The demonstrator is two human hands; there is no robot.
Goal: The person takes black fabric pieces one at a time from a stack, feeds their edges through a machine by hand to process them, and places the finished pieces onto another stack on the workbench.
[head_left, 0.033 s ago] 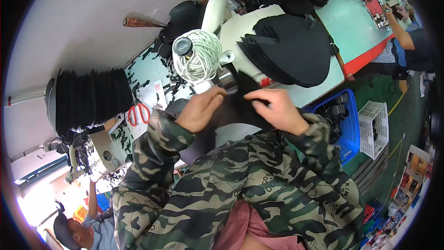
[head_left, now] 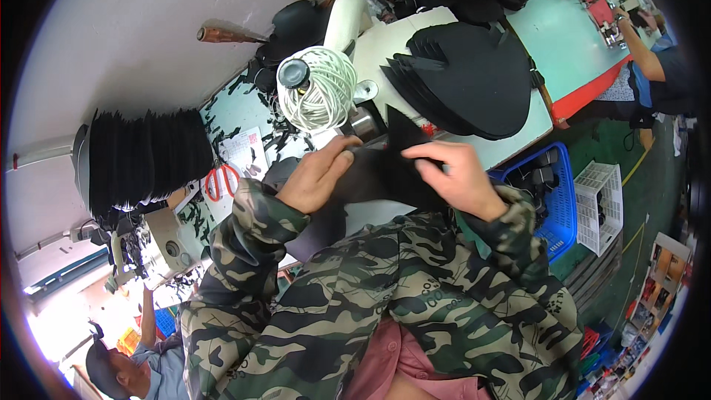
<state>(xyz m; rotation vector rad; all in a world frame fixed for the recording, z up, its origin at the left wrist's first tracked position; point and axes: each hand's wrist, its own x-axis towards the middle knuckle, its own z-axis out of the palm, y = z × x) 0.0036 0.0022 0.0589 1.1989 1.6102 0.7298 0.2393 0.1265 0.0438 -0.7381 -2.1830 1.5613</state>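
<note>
A dark, thin fabric-like piece [head_left: 370, 178] lies between my hands, in front of the sewing machine [head_left: 346, 21]. One black corner of it sticks up to a point. My left hand [head_left: 317, 176] rests on the piece's left part, fingers close together beside the machine's metal end [head_left: 363, 124]. At the right side, my right hand [head_left: 461, 176] pinches its edge between thumb and fingers. A coil of white cord [head_left: 326, 89] sits on the machine, hiding part of it. Behind my right hand is a stack of black cut pieces [head_left: 478, 78].
Red-handled scissors [head_left: 222, 182] and black scraps lie left, near a tall black stack [head_left: 148, 159]. A blue basket [head_left: 564, 204] and white crate [head_left: 598, 204] stand right. One co-worker [head_left: 126, 370] is lower left, another [head_left: 655, 67] upper right.
My right hand has shifted slightly right and toward me. The black piece's corner now stands up more plainly beside it. My left hand has moved slightly left.
</note>
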